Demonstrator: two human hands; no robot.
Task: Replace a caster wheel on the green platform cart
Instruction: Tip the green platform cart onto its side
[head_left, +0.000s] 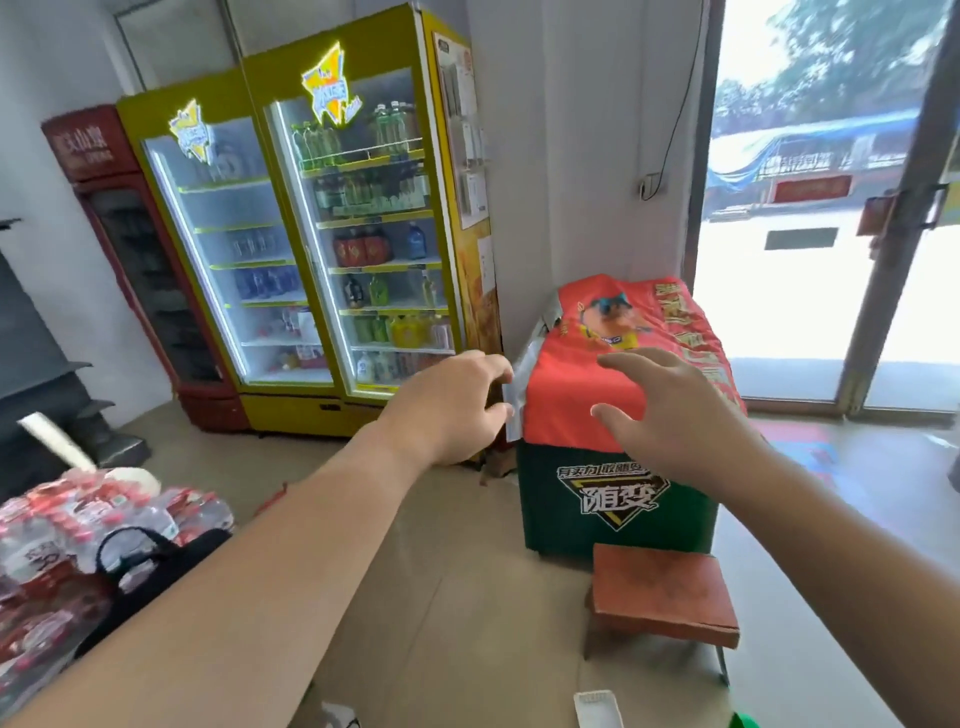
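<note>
Observed at 8 o'clock of the frame: packs of bottled water (78, 525) with a black bag (150, 566) lying on them. At 10 o'clock stands a red cooler (140, 270), and at 11 to 12 o'clock stand yellow-green drinks coolers (322, 234), lit and stocked. The left hand (452, 410) is raised at frame centre, fingers and thumb loosely curved with a gap between them, holding nothing. Behind it, at 3 o'clock from that hand, is a green cabinet (618, 499) under a red cover. The right hand (675, 415) is raised in front of that cover, fingers spread and empty. A wooden stool (665, 592) sits at 6 o'clock of the right hand. No caster wheel is in view, and the platform cart cannot be confirmed. Only a green sliver (744, 721) shows at the bottom edge, at 5 o'clock of the frame (possibly the cart, too little to say). If so, it lies below the hands at 6 o'clock, nearer the right hand; its long axis and condition cannot be told. A glass door (810, 260) fills 2 o'clock.
</note>
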